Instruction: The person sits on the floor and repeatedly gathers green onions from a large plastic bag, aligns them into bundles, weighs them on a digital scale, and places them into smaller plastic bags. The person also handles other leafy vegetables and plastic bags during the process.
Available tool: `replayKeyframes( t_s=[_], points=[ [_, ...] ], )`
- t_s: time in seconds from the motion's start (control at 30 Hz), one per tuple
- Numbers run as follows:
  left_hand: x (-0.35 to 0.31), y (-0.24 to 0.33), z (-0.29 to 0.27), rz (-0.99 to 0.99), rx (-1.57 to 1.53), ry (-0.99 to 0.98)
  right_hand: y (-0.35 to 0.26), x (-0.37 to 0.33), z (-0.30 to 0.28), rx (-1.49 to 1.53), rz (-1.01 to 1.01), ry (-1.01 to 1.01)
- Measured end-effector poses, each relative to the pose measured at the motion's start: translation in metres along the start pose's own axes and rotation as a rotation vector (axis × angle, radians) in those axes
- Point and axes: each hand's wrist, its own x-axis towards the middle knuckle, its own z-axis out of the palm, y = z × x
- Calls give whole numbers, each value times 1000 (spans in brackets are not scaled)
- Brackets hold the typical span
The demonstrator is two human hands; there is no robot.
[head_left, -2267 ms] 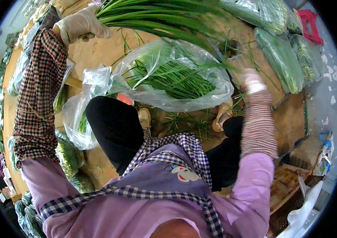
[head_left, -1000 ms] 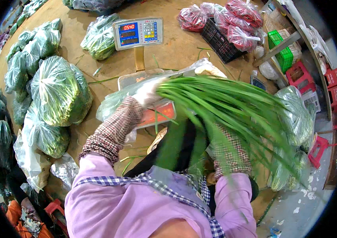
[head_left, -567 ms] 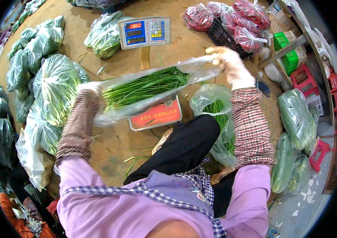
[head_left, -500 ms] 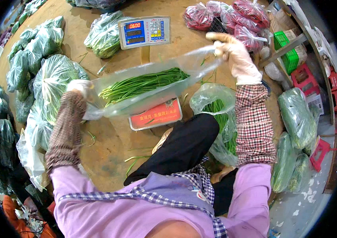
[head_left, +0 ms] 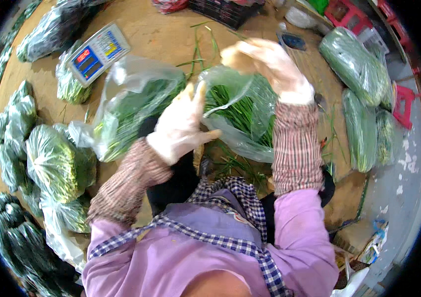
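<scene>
My left hand (head_left: 183, 123), in a pale glove, has its fingers spread and empty, above the gap between two clear plastic bags. Left of it a bag of long green chives (head_left: 133, 111) lies where the scale's pan would be, hiding the pan. To the right, a second bag (head_left: 235, 131) gapes open, with loose green chives (head_left: 228, 101) showing inside. My right hand (head_left: 265, 62), also gloved, hovers over the far rim of this second bag. Its fingers are bent and smeared by motion, so I cannot make out whether they grip the plastic.
The scale's display (head_left: 96, 54) stands at the back left. Bagged greens (head_left: 59, 161) pile up along the left, and more green bags (head_left: 356, 67) lie at the right. A black crate (head_left: 228, 12) sits at the back. Loose stalks (head_left: 198, 49) are scattered on the brown surface.
The view has turned right. Both hands have let go of the stretched bag of chives, which now lies lower at the left, and have moved to the second bag.
</scene>
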Motion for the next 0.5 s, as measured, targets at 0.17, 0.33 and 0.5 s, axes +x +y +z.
replayKeyframes(
  t_s=[0.17, 0.33, 0.5],
  points=[
    [85, -65, 80, -576, 426, -140, 158, -55, -42, -823, 471, 55],
    [71, -91, 76, -337, 335, -179, 249, -6, 15, -1170, 156, 125],
    [72, -59, 60, -266, -33, 164, 264, 42, 70, -1241, 293, 7]
  ],
)
